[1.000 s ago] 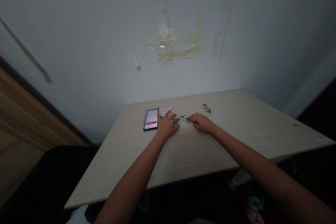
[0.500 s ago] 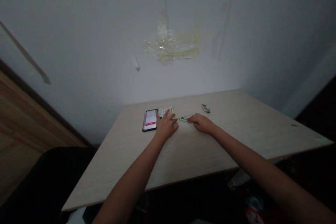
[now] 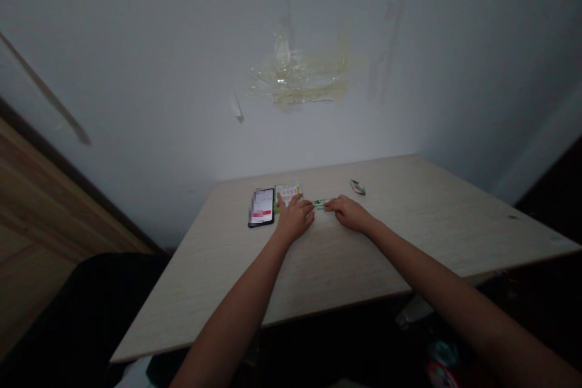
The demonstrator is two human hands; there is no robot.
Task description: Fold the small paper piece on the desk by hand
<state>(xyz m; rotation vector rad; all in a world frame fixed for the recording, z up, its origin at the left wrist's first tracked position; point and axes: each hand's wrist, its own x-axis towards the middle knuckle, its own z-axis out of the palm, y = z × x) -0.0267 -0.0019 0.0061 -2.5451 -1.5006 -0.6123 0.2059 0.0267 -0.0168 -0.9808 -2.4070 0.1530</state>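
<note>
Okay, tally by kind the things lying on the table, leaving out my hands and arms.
Phone: 1
Printed card: 1
Green patterned strip: 1
Small folded piece: 1
Total: 4

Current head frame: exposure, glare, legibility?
Head view: dim overall, nearly black beneath the table; head view: glints on clear tape on the wall; head view: phone screen bright, left side pixelated; head view: print on the greenish strip between left hand and right hand too small to read.
</note>
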